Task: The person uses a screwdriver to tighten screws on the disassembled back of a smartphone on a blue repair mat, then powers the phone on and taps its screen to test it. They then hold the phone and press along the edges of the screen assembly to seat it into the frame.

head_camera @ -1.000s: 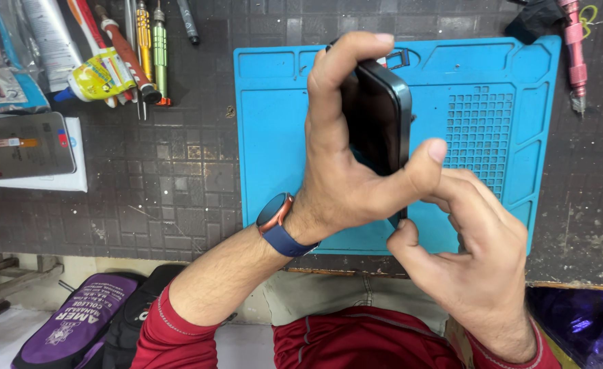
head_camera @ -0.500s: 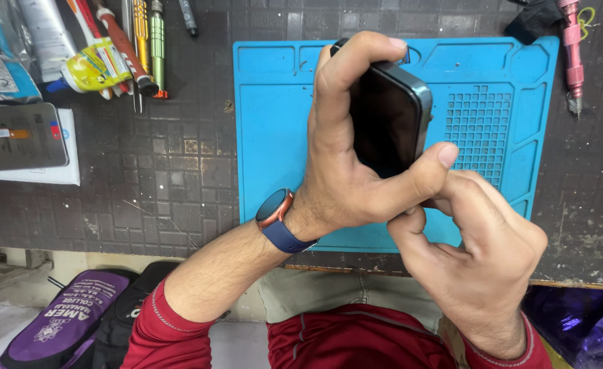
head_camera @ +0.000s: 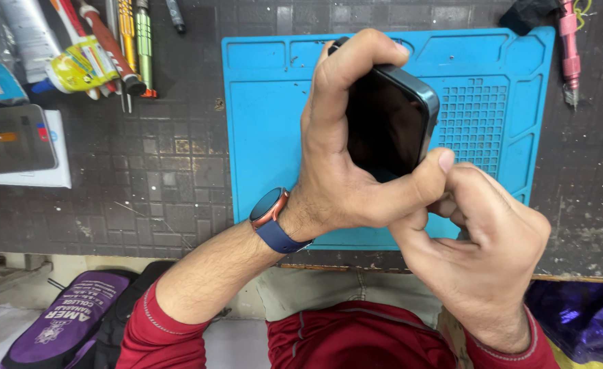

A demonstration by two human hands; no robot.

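My left hand (head_camera: 329, 171) has a full grip on the dark smartphone (head_camera: 387, 123), fingers over its top edge, thumb along the bottom, held above the blue repair mat (head_camera: 267, 102) on the desk (head_camera: 144, 178). My right hand (head_camera: 479, 246), fingers curled, pinches at the phone's lower corner.

Left hand (head_camera: 335, 164) raised, fingers curled in a grip, thumb extended rightward. Right hand (head_camera: 482, 253) below it, fingers bent inward, touching the left thumb.
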